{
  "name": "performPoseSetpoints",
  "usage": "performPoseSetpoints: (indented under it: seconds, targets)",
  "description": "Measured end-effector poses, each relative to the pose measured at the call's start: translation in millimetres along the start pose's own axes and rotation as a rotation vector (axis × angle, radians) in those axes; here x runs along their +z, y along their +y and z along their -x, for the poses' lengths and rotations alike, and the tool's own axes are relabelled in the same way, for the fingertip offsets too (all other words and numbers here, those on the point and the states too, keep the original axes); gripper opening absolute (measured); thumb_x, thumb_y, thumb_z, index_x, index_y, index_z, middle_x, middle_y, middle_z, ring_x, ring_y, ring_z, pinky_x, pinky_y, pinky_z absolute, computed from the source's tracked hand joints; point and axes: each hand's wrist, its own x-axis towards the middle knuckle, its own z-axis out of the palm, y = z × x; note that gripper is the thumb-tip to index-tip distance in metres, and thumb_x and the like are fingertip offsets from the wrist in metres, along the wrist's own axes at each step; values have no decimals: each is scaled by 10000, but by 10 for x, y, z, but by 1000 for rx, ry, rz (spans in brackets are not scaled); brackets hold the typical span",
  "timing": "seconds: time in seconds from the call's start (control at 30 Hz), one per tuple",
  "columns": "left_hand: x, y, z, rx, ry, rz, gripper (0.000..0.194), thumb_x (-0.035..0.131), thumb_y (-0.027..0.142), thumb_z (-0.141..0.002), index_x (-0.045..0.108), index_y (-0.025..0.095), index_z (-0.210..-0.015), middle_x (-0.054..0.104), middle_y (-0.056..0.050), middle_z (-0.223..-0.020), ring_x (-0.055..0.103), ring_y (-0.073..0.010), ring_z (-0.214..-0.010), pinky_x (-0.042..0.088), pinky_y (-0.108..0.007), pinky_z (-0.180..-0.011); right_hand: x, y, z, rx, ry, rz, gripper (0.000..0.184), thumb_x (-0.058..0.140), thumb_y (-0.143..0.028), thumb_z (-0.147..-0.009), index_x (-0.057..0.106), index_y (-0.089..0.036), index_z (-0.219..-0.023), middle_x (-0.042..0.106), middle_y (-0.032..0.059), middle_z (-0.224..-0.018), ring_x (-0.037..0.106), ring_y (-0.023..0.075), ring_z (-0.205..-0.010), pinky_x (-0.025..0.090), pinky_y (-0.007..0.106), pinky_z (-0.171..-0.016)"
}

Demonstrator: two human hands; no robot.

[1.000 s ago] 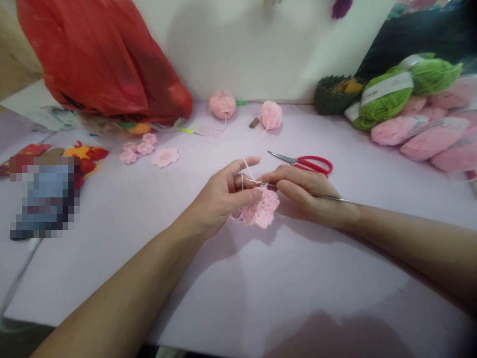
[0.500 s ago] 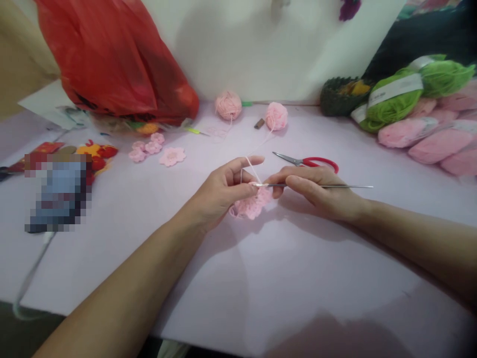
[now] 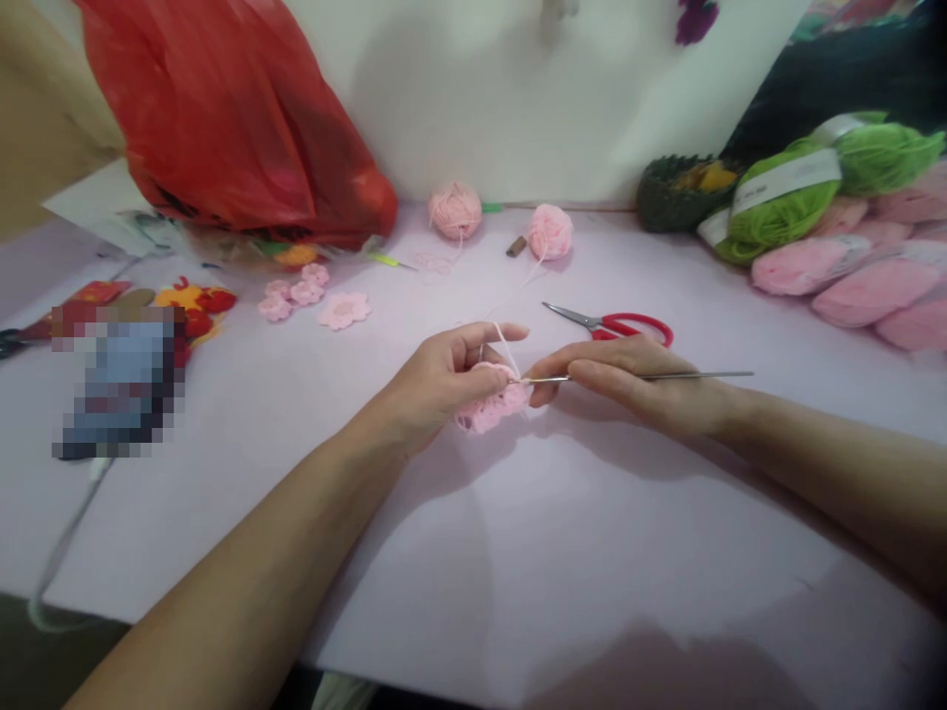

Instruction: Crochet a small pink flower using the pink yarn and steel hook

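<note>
My left hand (image 3: pixel 436 380) pinches a small pink crocheted piece (image 3: pixel 492 406) just above the pale table (image 3: pixel 518 552). A strand of pink yarn (image 3: pixel 505 343) runs over its raised forefinger toward a pink yarn ball (image 3: pixel 549 232) at the back. My right hand (image 3: pixel 628 385) grips a thin metal crochet hook (image 3: pixel 666 376), held level, with its tip at the edge of the crocheted piece. The two hands almost touch at the work.
Red-handled scissors (image 3: pixel 614 323) lie just behind my right hand. A second pink yarn ball (image 3: pixel 454 210) and finished pink flowers (image 3: pixel 315 296) sit further left. A red plastic bag (image 3: pixel 229 128) stands at back left; green (image 3: pixel 799 187) and pink skeins (image 3: pixel 858 281) pile at right.
The crocheted piece has been turned and drawn in under my left fingers, so less of it shows. The hook has levelled out and slid slightly right. The view shifted a little.
</note>
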Motion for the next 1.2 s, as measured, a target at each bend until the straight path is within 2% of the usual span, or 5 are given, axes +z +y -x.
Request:
performPoseSetpoints:
  seconds: [0.43,0.7,0.93,1.07,1.2]
  targets:
    - [77,-66,13,190,213,-313,423,668,233,-806,641,190,-1227,581,33,-745,549,-109,-650,451,-223,-591,209,86,-14,-425,208,606,311,381,-156,-1004,590,-104,-1228,754,92,-958,684,198,-848,489,424,-891]
    - [143,-100,14,236,269,-375,407,657,252,-828,635,198,-1231,604,33,-749,540,-111,-649,426,-243,-632,294,48,-12,-422,260,945,267,372,-140,-1007,603,-83,-1128,713,77,-832,647,200,-763,450,415,-892]
    - [322,-128,-8,150,273,18,602,720,253,-810,508,187,-1370,588,47,-754,524,-85,-622,444,-232,-618,328,-6,-21,-312,364,1157,323,399,-237,-1014,566,-172,-745,567,12,-649,486,176,-610,366,401,-771]
    - [351,-99,-23,-76,189,467,582,786,212,-762,557,175,-1296,583,55,-708,556,-81,-618,446,-224,-615,348,17,-32,-264,387,1190,297,414,-233,-1005,535,-190,-737,552,1,-645,470,175,-631,337,418,-817]
    - [285,-68,-30,-168,59,588,519,777,166,-762,607,191,-1251,631,32,-720,579,-87,-623,436,-220,-598,314,51,-34,-338,416,1106,268,418,-242,-1004,554,-192,-779,585,9,-667,475,170,-651,343,413,-854]
